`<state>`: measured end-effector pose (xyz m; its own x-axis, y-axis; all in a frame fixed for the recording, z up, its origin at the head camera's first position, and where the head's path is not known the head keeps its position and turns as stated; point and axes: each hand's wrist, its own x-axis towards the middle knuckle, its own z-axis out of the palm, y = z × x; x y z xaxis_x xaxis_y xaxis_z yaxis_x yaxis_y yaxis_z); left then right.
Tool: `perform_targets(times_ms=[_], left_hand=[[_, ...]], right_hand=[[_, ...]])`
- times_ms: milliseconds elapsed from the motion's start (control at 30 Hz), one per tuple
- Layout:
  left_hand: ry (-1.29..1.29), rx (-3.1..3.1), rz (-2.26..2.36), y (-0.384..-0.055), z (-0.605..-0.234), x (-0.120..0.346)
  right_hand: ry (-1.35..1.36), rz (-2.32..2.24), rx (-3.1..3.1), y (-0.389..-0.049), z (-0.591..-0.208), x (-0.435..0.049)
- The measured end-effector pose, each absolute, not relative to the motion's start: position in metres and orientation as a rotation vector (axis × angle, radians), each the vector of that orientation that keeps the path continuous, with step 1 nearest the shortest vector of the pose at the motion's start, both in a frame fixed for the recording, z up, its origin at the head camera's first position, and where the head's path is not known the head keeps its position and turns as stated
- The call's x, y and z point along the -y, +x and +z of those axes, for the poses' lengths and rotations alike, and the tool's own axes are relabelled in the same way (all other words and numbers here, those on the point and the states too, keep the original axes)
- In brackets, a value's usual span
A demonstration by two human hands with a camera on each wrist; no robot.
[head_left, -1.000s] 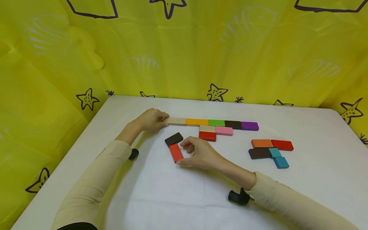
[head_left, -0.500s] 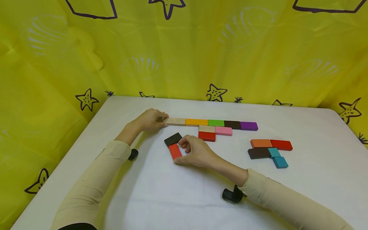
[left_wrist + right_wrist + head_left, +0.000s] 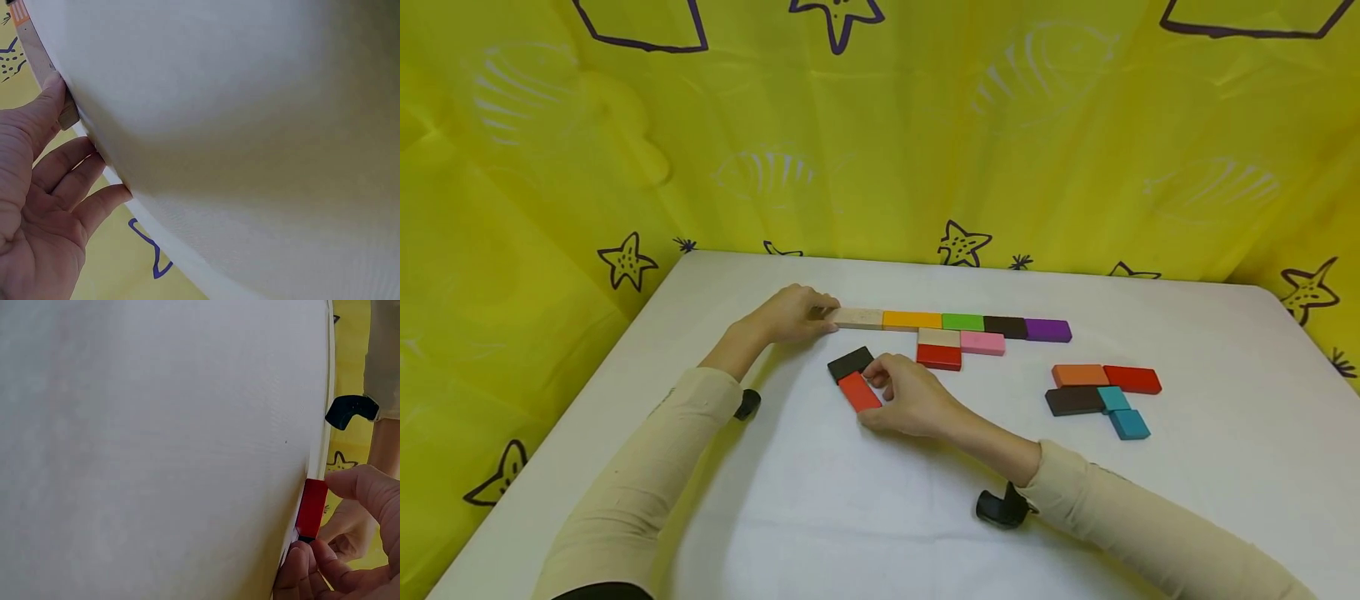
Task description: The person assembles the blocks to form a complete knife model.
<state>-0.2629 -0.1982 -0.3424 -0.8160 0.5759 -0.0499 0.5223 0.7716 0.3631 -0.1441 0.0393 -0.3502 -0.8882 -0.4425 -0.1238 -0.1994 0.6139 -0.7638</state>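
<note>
My left hand (image 3: 795, 313) pinches the left end of a plain wooden block (image 3: 860, 317), first in a row of flat blocks. In the left wrist view the thumb lies along that block's end (image 3: 69, 115) and the other fingertips rest on the table. My right hand (image 3: 913, 395) grips a red block (image 3: 858, 391) between thumb and fingers; the thumb is at its near end, also in the right wrist view. The red block lies slanted on the table, its far end against a black block (image 3: 850, 364). Part of the red block is hidden behind the fingers.
The row continues right with orange, green, black and purple (image 3: 1048, 331) blocks. Below it sit a pale block, a pink block (image 3: 982, 343) and another red block (image 3: 938, 357). A separate cluster with orange (image 3: 1079, 375), dark brown and blue blocks lies at the right. A yellow curtain (image 3: 880, 150) stands behind.
The near end of the red block has swung slightly right, bringing it more in line with the black block, while my right hand keeps its grip. My left hand has stayed in place.
</note>
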Motion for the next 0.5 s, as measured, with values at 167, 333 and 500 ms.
perform_targets(times_ms=[167,333,500], left_hand=[[0.851,-2.802,0.491,-0.262,-0.342,0.196],[0.823,-2.813,0.477,-0.261,-0.343,0.197],[0.844,-2.818,0.480,-0.262,-0.344,0.199]], right_hand=[[-0.504,-1.124,-2.556,-0.148,-0.350,-0.048],[-0.544,-1.087,-2.595,-0.154,-0.350,-0.058],[-0.631,-1.117,-2.572,-0.157,-0.351,-0.066]])
